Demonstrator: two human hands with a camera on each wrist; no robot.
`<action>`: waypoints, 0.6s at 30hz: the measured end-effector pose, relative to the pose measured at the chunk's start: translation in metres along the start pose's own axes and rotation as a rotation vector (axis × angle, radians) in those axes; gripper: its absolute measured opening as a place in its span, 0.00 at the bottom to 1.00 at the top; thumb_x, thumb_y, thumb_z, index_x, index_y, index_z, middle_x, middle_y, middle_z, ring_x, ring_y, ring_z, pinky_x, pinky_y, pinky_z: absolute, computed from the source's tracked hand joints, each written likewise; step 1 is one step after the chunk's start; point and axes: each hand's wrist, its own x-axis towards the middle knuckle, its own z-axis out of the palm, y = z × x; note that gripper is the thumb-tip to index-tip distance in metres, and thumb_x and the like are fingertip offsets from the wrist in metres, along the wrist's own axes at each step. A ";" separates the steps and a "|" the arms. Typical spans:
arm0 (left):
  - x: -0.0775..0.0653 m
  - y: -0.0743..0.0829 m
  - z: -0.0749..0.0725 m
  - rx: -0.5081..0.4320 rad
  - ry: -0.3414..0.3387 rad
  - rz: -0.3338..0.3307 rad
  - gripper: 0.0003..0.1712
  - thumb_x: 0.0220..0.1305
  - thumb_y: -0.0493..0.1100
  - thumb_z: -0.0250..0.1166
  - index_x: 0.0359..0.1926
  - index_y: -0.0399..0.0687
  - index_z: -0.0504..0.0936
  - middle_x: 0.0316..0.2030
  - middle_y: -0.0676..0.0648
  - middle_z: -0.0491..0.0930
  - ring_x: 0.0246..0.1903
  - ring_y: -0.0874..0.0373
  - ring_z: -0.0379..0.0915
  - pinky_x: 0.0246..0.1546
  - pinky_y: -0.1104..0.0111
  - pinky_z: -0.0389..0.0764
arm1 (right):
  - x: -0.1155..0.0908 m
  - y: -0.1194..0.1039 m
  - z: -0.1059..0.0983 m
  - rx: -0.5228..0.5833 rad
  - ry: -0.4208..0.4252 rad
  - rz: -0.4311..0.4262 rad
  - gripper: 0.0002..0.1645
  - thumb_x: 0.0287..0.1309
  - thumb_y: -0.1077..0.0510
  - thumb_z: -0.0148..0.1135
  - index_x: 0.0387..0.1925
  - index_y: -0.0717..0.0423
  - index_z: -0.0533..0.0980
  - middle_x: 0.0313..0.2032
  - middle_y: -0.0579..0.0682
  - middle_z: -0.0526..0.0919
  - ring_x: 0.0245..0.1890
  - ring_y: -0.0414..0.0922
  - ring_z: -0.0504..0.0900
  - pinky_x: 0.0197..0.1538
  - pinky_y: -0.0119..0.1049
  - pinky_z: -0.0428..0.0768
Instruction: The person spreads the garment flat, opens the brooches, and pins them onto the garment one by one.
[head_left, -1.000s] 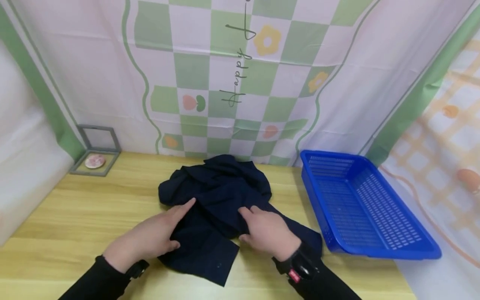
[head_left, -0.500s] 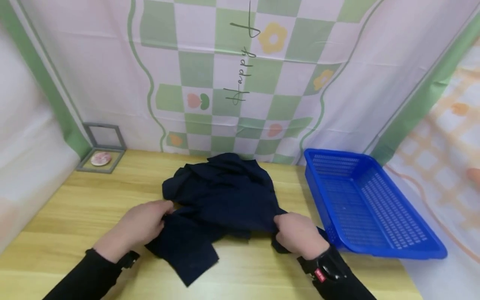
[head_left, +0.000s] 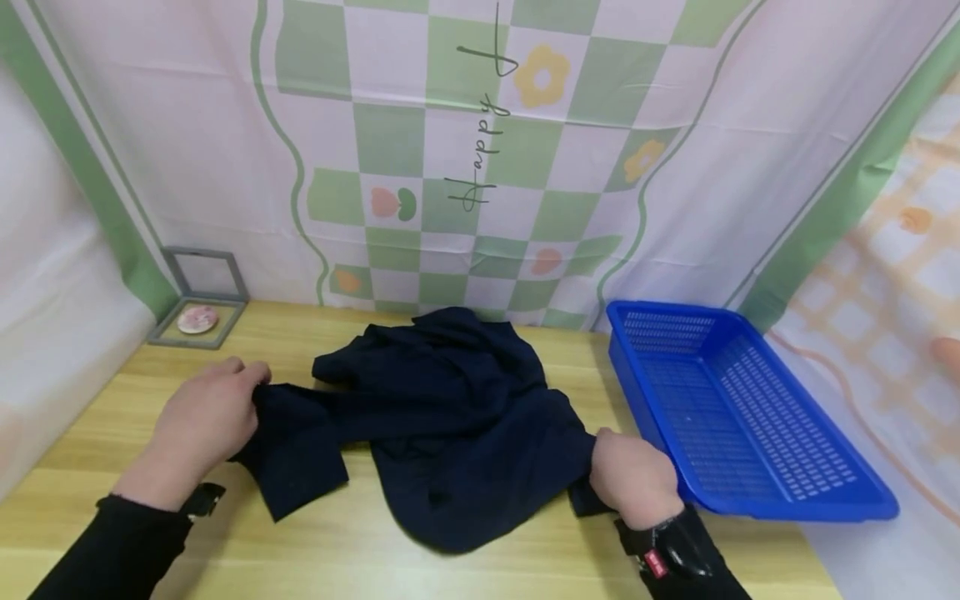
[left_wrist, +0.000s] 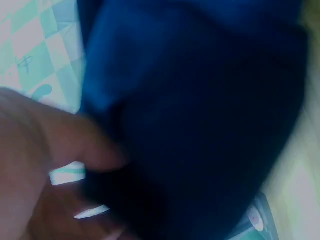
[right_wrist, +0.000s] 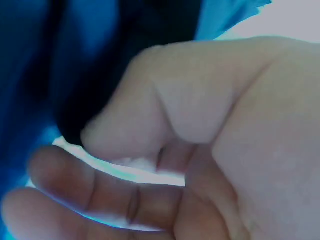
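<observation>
A dark navy shirt [head_left: 465, 467] lies rumpled across the middle of the table, its rounded lower edge spread toward the front. My left hand [head_left: 206, 417] pinches a sleeve-like end of it and draws that part out to the left, while a square-cornered flap hangs below the fingers. In the left wrist view the thumb [left_wrist: 95, 145] presses on the dark cloth [left_wrist: 210, 120], which fills most of the picture. On the other side, my right hand [head_left: 636, 479] grips the shirt's right edge beside the basket. The right wrist view has the cloth [right_wrist: 85, 65] caught at the thumb tip, other fingers curled below.
A blue perforated plastic basket [head_left: 738, 417] stands at the right, close to my right hand. At the back left of the wooden table [head_left: 390, 575] an opened grey frame [head_left: 213, 337] holds a pink and white round piece [head_left: 197, 319]. A checked curtain [head_left: 457, 150] hangs behind.
Both hands first touched the shirt near its middle, then took hold and moved apart, left hand to the left, right hand to the right. The cloth has spread wider, its rounded edge now toward the front.
</observation>
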 end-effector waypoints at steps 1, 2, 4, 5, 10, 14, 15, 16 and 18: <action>0.000 0.001 0.000 -0.003 -0.018 0.009 0.19 0.53 0.27 0.61 0.49 0.33 0.81 0.37 0.37 0.78 0.35 0.39 0.75 0.37 0.47 0.76 | -0.006 -0.001 -0.002 -0.027 0.033 -0.116 0.20 0.64 0.60 0.55 0.54 0.68 0.74 0.42 0.68 0.78 0.42 0.61 0.79 0.43 0.59 0.77; 0.002 0.004 0.001 -0.013 -0.033 0.034 0.21 0.53 0.29 0.63 0.51 0.33 0.81 0.40 0.36 0.78 0.39 0.37 0.76 0.39 0.45 0.76 | -0.013 0.000 -0.004 -0.102 0.090 -0.289 0.21 0.62 0.59 0.59 0.54 0.65 0.75 0.40 0.66 0.79 0.38 0.60 0.80 0.36 0.57 0.78; 0.004 0.011 0.003 -0.052 -0.075 0.100 0.24 0.56 0.32 0.66 0.56 0.34 0.79 0.46 0.35 0.79 0.45 0.36 0.76 0.45 0.43 0.75 | -0.026 -0.005 -0.005 -0.169 0.237 -0.517 0.23 0.54 0.62 0.63 0.53 0.63 0.76 0.34 0.61 0.78 0.30 0.56 0.80 0.25 0.52 0.77; 0.006 0.017 0.006 -0.077 -0.093 0.137 0.25 0.57 0.34 0.67 0.57 0.34 0.79 0.49 0.36 0.78 0.49 0.37 0.75 0.48 0.43 0.75 | -0.031 -0.009 -0.005 -0.170 0.306 -0.590 0.21 0.51 0.62 0.64 0.49 0.63 0.76 0.31 0.58 0.76 0.27 0.54 0.79 0.22 0.49 0.76; 0.020 0.054 0.018 -0.162 -0.130 0.301 0.24 0.61 0.34 0.68 0.59 0.36 0.78 0.54 0.39 0.78 0.52 0.43 0.76 0.51 0.49 0.77 | -0.055 -0.036 0.002 -0.184 0.448 -0.885 0.16 0.44 0.59 0.71 0.36 0.58 0.76 0.28 0.51 0.72 0.26 0.49 0.75 0.25 0.43 0.75; 0.032 0.081 0.030 -0.178 -0.137 0.384 0.23 0.62 0.34 0.69 0.58 0.36 0.78 0.53 0.42 0.77 0.50 0.49 0.78 0.48 0.56 0.80 | -0.073 -0.058 0.014 -0.165 0.311 -1.104 0.14 0.47 0.54 0.74 0.35 0.52 0.78 0.29 0.46 0.74 0.28 0.45 0.76 0.28 0.40 0.76; 0.035 0.088 0.033 -0.181 -0.142 0.399 0.24 0.62 0.34 0.69 0.59 0.37 0.78 0.53 0.42 0.77 0.50 0.50 0.78 0.48 0.57 0.80 | -0.077 -0.064 0.017 -0.167 0.263 -1.140 0.14 0.49 0.53 0.74 0.36 0.50 0.79 0.30 0.45 0.74 0.28 0.43 0.76 0.28 0.39 0.76; 0.039 0.093 0.036 -0.183 -0.147 0.414 0.24 0.62 0.35 0.69 0.59 0.37 0.78 0.54 0.42 0.77 0.50 0.51 0.78 0.47 0.59 0.80 | -0.081 -0.069 0.021 -0.169 0.224 -1.173 0.14 0.51 0.51 0.74 0.37 0.50 0.79 0.30 0.43 0.74 0.28 0.41 0.76 0.28 0.37 0.76; 0.044 0.104 0.042 -0.186 -0.172 0.432 0.25 0.63 0.36 0.69 0.61 0.39 0.77 0.56 0.42 0.76 0.50 0.51 0.78 0.47 0.60 0.80 | -0.088 -0.079 0.028 -0.190 0.188 -1.229 0.17 0.52 0.47 0.74 0.41 0.49 0.81 0.33 0.43 0.74 0.28 0.39 0.76 0.28 0.34 0.76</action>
